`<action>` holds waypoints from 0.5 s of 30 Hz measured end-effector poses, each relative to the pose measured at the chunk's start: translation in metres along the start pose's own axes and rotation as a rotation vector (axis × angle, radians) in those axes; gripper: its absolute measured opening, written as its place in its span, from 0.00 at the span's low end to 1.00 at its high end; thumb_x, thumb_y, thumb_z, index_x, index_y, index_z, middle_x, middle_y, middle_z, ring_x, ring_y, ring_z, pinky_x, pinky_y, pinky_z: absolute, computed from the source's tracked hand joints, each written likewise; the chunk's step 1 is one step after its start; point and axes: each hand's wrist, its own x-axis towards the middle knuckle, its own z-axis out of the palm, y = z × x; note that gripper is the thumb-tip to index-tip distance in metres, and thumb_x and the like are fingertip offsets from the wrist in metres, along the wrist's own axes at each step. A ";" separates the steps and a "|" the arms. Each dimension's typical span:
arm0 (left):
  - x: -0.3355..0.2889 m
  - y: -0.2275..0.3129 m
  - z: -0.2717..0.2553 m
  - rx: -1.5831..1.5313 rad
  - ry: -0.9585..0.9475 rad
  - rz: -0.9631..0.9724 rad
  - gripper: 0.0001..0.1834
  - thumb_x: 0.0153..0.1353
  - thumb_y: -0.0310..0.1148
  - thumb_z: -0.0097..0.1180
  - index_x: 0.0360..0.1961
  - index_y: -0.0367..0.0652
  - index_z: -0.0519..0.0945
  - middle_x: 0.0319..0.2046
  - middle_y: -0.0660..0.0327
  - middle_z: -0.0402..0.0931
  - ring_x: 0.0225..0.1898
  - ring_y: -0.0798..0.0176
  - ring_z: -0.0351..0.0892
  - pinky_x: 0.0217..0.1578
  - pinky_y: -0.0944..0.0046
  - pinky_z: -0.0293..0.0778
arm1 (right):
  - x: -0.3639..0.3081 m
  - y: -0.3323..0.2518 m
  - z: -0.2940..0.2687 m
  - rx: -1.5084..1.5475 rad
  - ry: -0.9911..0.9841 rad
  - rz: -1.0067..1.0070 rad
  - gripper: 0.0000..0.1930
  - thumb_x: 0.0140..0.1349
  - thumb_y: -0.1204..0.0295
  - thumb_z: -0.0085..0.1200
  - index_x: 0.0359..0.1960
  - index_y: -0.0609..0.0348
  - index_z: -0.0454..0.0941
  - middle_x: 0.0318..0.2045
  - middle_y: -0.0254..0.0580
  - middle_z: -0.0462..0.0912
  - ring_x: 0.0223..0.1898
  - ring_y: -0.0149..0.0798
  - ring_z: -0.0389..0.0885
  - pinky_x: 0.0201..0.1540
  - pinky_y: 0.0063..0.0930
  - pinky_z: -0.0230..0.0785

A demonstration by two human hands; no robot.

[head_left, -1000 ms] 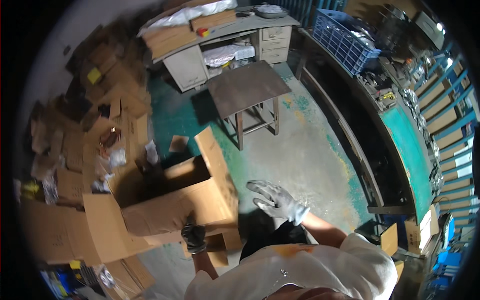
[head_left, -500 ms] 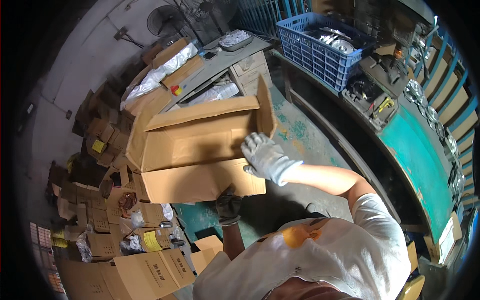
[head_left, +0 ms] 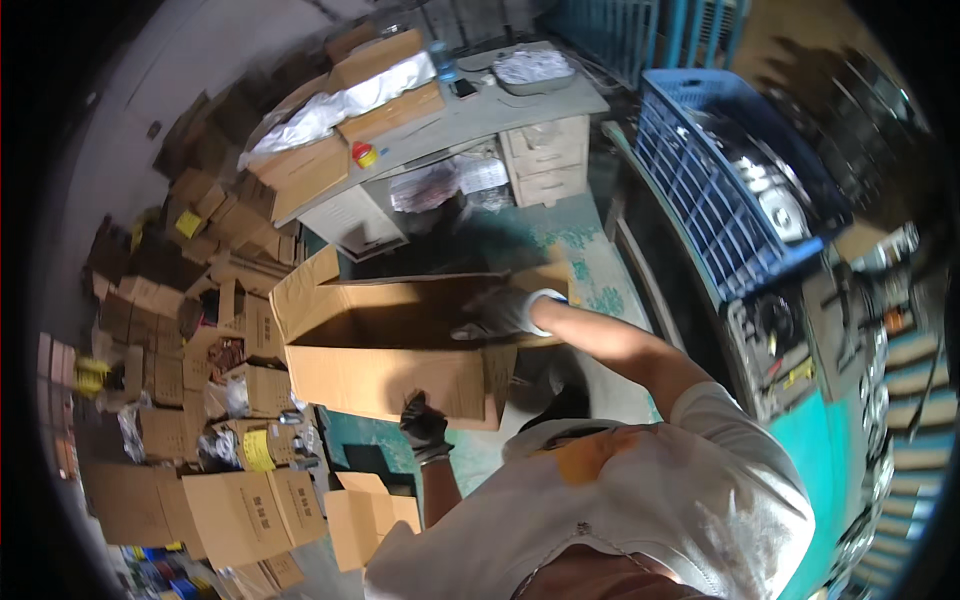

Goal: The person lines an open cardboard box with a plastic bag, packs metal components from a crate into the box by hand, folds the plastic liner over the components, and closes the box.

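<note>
A large brown cardboard box (head_left: 385,380) with its top open stands in front of me, its inside in dark shadow. My left hand (head_left: 425,428), in a dark glove, has its fingers curled against the lower part of the box's front wall. In a pale grey glove, my right hand (head_left: 500,312) lies over the box's opening near the right end. Its fingers are stretched out and apart, slightly blurred, with no object seen in them.
Several cartons (head_left: 255,415) are piled along the left. A grey desk (head_left: 420,135) with drawers stands ahead. To the right, a blue plastic crate (head_left: 700,200) of metal parts sits on a bench beside a green worktop (head_left: 805,450). A smaller open carton (head_left: 360,520) is near my left forearm.
The box has gone from tilted toward me to more upright and lower. My right hand has moved from its front right corner over the opening; my left hand stays at the front. My view has shifted.
</note>
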 end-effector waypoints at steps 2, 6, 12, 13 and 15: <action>0.023 0.043 -0.007 0.129 -0.092 0.076 0.04 0.47 0.26 0.50 0.26 0.42 0.75 0.22 0.56 0.74 0.24 0.56 0.74 0.26 0.59 0.70 | -0.001 0.029 -0.007 0.040 -0.077 0.030 0.28 0.62 0.41 0.41 0.46 0.47 0.81 0.51 0.38 0.78 0.54 0.51 0.74 0.55 0.46 0.65; 0.044 0.036 0.029 0.652 -0.145 0.150 0.02 0.46 0.26 0.48 0.21 0.46 0.72 0.19 0.57 0.70 0.22 0.52 0.72 0.21 0.58 0.67 | 0.032 0.106 0.018 0.305 -0.052 -0.376 0.27 0.62 0.45 0.45 0.49 0.54 0.79 0.53 0.46 0.76 0.59 0.49 0.69 0.63 0.44 0.58; 0.026 -0.016 0.059 -0.766 0.136 -0.476 0.11 0.55 0.28 0.43 0.17 0.52 0.61 0.18 0.72 0.54 0.21 0.74 0.54 0.23 0.72 0.54 | 0.124 0.147 0.004 0.068 0.000 -0.135 0.46 0.56 0.34 0.40 0.68 0.53 0.53 0.69 0.52 0.49 0.70 0.54 0.44 0.71 0.44 0.36; 0.050 0.015 0.072 -0.186 0.013 -0.207 0.12 0.54 0.24 0.44 0.17 0.50 0.60 0.19 0.72 0.54 0.22 0.74 0.54 0.24 0.74 0.53 | 0.135 0.166 -0.008 0.005 -0.021 -0.052 0.50 0.54 0.31 0.39 0.69 0.54 0.50 0.70 0.51 0.46 0.71 0.53 0.42 0.71 0.44 0.34; -0.004 -0.015 0.060 -1.267 0.633 -0.511 0.10 0.55 0.34 0.47 0.17 0.53 0.63 0.18 0.70 0.59 0.22 0.71 0.59 0.28 0.68 0.61 | 0.181 0.150 0.001 0.004 -0.007 -0.217 0.53 0.49 0.30 0.46 0.68 0.60 0.52 0.70 0.53 0.44 0.71 0.54 0.39 0.71 0.44 0.34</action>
